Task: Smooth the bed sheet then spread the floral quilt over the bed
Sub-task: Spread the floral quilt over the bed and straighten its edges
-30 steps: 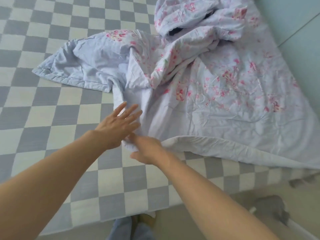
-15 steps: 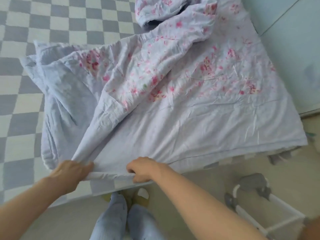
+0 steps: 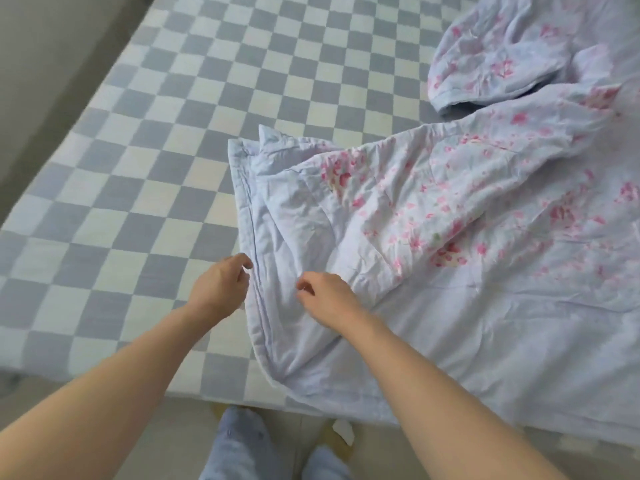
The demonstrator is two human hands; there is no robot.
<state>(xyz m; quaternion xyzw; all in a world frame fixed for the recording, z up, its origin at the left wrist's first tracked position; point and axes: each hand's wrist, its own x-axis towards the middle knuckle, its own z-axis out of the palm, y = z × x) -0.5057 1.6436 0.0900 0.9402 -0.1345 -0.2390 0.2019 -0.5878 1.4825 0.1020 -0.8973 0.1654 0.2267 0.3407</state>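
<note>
The floral quilt (image 3: 433, 258), pale lilac with pink flowers, lies crumpled over the right half of the bed, and its left part is folded back on itself. The grey-and-white checked bed sheet (image 3: 138, 168) shows bare on the left half. My left hand (image 3: 220, 287) hovers at the quilt's folded left edge, its fingers loosely curled and its fingertips just at the hem. My right hand (image 3: 323, 294) rests on the plain lilac fold a little to the right, fingers curled down onto the cloth. I see no fabric bunched in either hand.
The bed's near edge (image 3: 207, 393) runs across the bottom, with my legs in blue trousers (image 3: 239, 448) standing against it. A grey wall or floor strip (image 3: 41, 64) borders the bed at the upper left. A bunched part of the quilt (image 3: 491, 53) sits at the far right.
Both hands have let go of the quilt's near hem and moved up to the folded left edge. The view has swung left, so more bare checked sheet shows.
</note>
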